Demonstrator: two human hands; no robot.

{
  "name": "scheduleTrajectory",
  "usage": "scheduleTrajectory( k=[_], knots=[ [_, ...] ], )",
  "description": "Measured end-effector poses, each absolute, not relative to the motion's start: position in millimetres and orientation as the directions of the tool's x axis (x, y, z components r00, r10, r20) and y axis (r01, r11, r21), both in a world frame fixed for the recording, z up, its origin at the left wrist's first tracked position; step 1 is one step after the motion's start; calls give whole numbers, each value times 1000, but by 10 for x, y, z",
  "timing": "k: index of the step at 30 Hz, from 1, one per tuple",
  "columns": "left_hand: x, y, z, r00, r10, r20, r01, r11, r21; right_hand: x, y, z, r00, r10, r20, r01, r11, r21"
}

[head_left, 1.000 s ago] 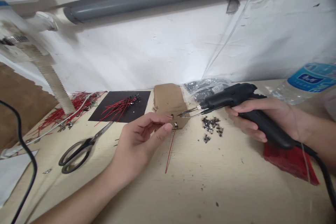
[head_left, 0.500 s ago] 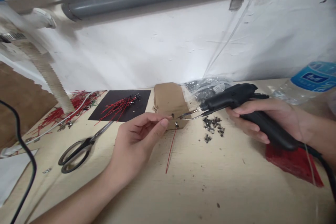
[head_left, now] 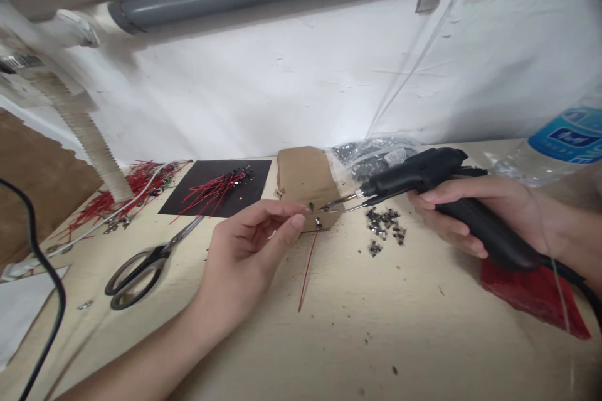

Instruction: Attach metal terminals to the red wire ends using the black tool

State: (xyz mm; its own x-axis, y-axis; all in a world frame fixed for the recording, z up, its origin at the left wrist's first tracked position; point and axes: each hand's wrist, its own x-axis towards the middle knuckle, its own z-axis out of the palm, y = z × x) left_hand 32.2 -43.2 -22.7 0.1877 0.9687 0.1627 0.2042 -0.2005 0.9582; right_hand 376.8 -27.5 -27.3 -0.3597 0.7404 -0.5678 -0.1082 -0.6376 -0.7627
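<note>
My right hand (head_left: 480,213) is wrapped round the handle of a black soldering gun (head_left: 475,222), whose metal tip and thin feed tube point left over a brown cardboard pad (head_left: 305,178). On the pad's near edge sits a small metal connector (head_left: 318,223) with a red wire (head_left: 308,272) running from it toward me. My left hand (head_left: 254,250) is beside the pad, thumb and forefinger pinched close to the iron's tip. Whatever lies between those fingertips is too small to make out. Small metal connectors (head_left: 383,222) lie loose to the right of the pad.
Red wires with connectors (head_left: 216,191) lie on a black sheet (head_left: 254,197); a larger red wire heap (head_left: 136,185) is farther left. Scissors (head_left: 145,269), a clear bag of parts (head_left: 371,160), a red packet (head_left: 531,294) and a water bottle (head_left: 559,138) stand or lie around.
The view has shifted slightly. Both hands keep nearly the same pose, with the soldering gun's tip still over the cardboard pad. The wired connector stays at the pad's near edge.
</note>
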Motion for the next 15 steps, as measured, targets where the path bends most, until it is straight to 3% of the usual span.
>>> scheduleTrajectory(
  k=[15],
  knots=[
    [308,-446,-243,168,959,228,198,-259,945,3754,-268,-249,-374,736,-565,-106,-639,-762]
  ],
)
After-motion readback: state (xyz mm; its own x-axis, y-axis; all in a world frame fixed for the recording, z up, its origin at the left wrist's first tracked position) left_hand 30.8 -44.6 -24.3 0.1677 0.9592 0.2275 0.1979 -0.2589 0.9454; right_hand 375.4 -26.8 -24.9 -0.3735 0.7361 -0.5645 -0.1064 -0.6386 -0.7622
